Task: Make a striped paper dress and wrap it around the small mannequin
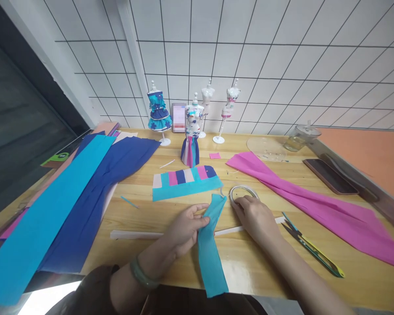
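Note:
Between the thumb and fingers of my left hand hangs a teal fabric strip, its lower end reaching the table's front edge. My right hand has its fingers closed on the near rim of a roll of white tape, which lies flat on the table. A short white tail shows at the strip's top end. Just beyond my hands lies a teal band with a multicoloured patchwork edge. A long white strip runs beneath both hands.
Yellow-green thread snips and pink fabric lie at the right, near a dark phone. Blue fabric and a long teal piece cover the left. Several small dress forms stand at the back beside a lit phone.

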### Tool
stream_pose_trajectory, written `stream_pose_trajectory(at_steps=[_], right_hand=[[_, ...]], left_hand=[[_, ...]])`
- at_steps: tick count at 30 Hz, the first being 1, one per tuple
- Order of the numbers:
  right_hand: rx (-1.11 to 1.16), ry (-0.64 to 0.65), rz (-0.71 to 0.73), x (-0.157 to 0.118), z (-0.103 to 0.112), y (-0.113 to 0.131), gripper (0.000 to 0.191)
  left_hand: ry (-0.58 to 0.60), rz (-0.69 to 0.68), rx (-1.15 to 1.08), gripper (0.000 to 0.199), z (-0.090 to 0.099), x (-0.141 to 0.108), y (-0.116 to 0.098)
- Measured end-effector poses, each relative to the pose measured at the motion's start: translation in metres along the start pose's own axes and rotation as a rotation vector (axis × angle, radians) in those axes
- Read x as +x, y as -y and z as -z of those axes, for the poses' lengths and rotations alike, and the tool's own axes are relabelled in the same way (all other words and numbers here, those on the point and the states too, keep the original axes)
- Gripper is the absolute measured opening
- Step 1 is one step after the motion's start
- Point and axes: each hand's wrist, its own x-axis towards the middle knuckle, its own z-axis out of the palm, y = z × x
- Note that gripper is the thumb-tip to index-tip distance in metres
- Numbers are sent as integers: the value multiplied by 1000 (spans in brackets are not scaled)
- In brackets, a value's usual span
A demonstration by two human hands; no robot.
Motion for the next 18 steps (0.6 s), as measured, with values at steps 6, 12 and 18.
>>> stream_pose_trajectory(at_steps=[6,12,18], right_hand=[[-3,-3,-34,0,-3,0,30],[8,-1,-59,1,-4,1,27],[22,-12,-86,1,-5,1,24]], left_hand=[[4,25,45,39,6,1,2],[26,16,53,33,10,2,6],[46,-17,67,35,14,5,12]])
